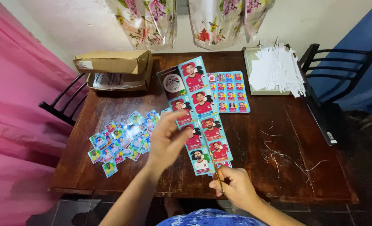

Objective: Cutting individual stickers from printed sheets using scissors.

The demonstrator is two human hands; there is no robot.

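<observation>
One long sticker sheet (200, 113) runs away from us across the table (303, 138), its near end between our hands. Our left hand (166, 140) pinches its left edge; our right hand (235, 187) grips scissors (217, 173) at its bottom. One smaller sheet (229, 91) lies beyond.

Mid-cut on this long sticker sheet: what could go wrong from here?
The left hand holds the sticker sheet close to the scissors in the right hand; its fingers could get nipped. The long sheet hangs unsupported, so the cut may drift into a portrait. Cut stickers lie loose near the table edge and might slide off.
</observation>
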